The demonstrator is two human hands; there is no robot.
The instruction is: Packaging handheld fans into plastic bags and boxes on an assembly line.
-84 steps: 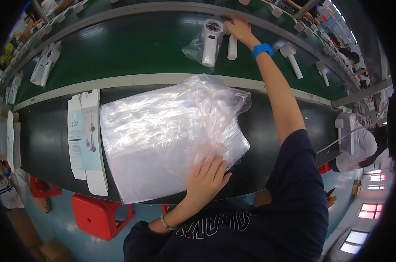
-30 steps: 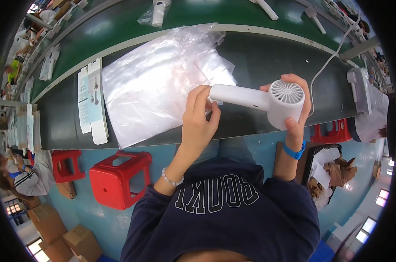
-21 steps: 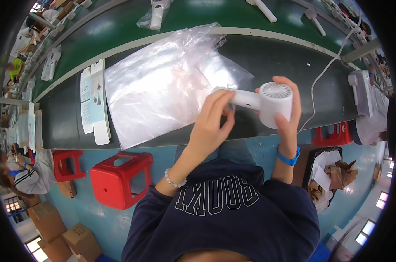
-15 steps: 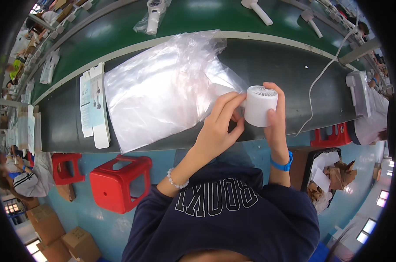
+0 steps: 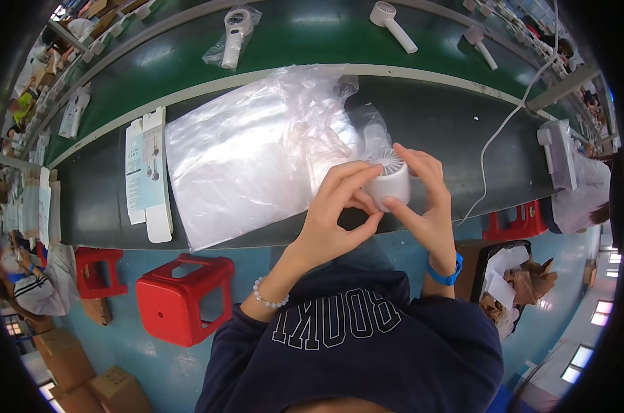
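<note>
A white handheld fan (image 5: 392, 187) is between my hands over the near edge of the dark bench, its round ribbed grille facing up. With fingers and thumb curled, my left hand (image 5: 336, 206) grips the fan's left side. On the other side my right hand (image 5: 429, 199) is closed round it, fingers at the grille's edge and thumb on the near side. Just beyond the fan lies a clear plastic bag (image 5: 374, 127) with something pale in it; whether it joins the fan I cannot tell. A big stack of clear plastic bags (image 5: 236, 151) lies left of my hands.
Flattened printed cartons (image 5: 146, 172) lie left of the bags. On the green conveyor (image 5: 312, 41) beyond are a bagged white fan (image 5: 236, 38) and a bare one (image 5: 394, 27). A white cable (image 5: 494, 138) hangs at right. A red stool (image 5: 184, 299) stands below the bench.
Both hands have moved left and nearer with the fan, tilting its grille more toward me. My right hand's grip has shifted. The fans on the conveyor appear slightly further left and nearer.
</note>
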